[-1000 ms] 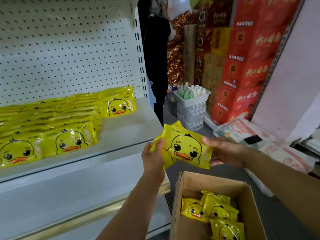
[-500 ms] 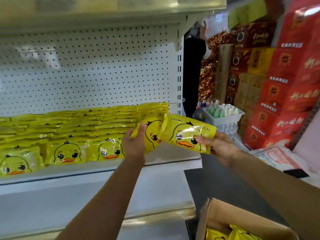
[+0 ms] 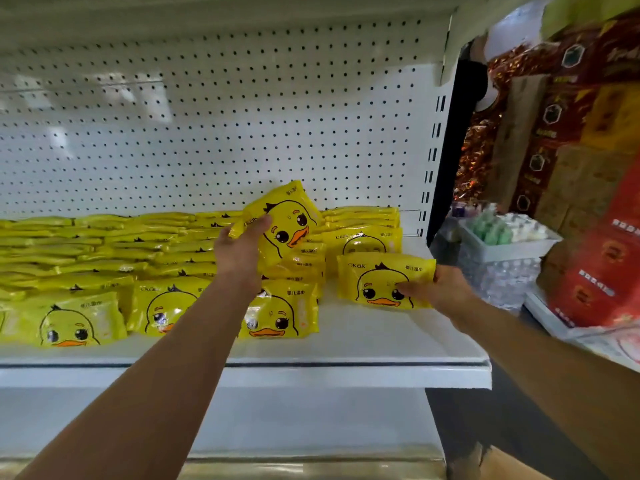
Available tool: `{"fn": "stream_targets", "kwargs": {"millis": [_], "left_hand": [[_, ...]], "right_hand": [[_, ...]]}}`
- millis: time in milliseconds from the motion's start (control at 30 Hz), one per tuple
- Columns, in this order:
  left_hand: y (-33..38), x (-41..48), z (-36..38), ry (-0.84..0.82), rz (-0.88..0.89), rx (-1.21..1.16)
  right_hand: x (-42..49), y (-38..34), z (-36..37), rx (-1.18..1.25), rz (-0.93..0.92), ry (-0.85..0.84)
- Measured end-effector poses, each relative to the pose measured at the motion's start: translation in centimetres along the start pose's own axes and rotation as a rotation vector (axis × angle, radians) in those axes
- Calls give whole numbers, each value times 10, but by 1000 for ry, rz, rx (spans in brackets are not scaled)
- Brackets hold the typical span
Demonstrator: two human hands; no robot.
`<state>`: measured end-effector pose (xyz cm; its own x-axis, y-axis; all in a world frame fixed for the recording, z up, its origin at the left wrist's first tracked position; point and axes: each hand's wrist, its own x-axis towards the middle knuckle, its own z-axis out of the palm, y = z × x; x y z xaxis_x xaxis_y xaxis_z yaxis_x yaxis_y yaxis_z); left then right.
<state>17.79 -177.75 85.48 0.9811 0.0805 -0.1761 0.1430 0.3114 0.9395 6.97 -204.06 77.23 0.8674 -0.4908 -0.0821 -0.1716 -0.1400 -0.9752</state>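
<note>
Shelf (image 3: 398,341) mostly stocked with duck packs (image 3: 166,306); left hand (image 3: 239,251) grips a raised pack (image 3: 287,223), right hand (image 3: 440,289) holds a second pack (image 3: 377,275) at the bare right end.

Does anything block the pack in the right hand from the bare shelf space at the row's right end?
Nothing visible does. The right hand holds the right pack at the bare shelf end; the left hand holds a tilted pack above the stacks, apart from it.

Bright, even overhead light; glare patches on the pegboard (image 3: 104,98); right edge motion-blurred, wide-angle corners bent.
</note>
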Motion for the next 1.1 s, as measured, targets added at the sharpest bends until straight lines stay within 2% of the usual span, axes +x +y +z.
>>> {"fn": "stream_targets", "kwargs": {"millis": [267, 500, 733, 833, 967, 1100], "left_hand": [[-4, 33, 0, -13, -61, 55], [-9, 44, 3, -35, -74, 31], [-10, 35, 11, -135, -62, 55], [-10, 20, 19, -168, -34, 118], [-17, 11, 28, -260, -48, 159], [-26, -2, 39, -279, -68, 185]], "right_hand": [[49, -7, 24, -133, -86, 49], [73, -9, 35, -210, -74, 96], [63, -14, 37, -377, -35, 251], [54, -22, 37, -490, -144, 385], [34, -43, 39, -267, -333, 318], [13, -69, 40, 36, -237, 54]]}}
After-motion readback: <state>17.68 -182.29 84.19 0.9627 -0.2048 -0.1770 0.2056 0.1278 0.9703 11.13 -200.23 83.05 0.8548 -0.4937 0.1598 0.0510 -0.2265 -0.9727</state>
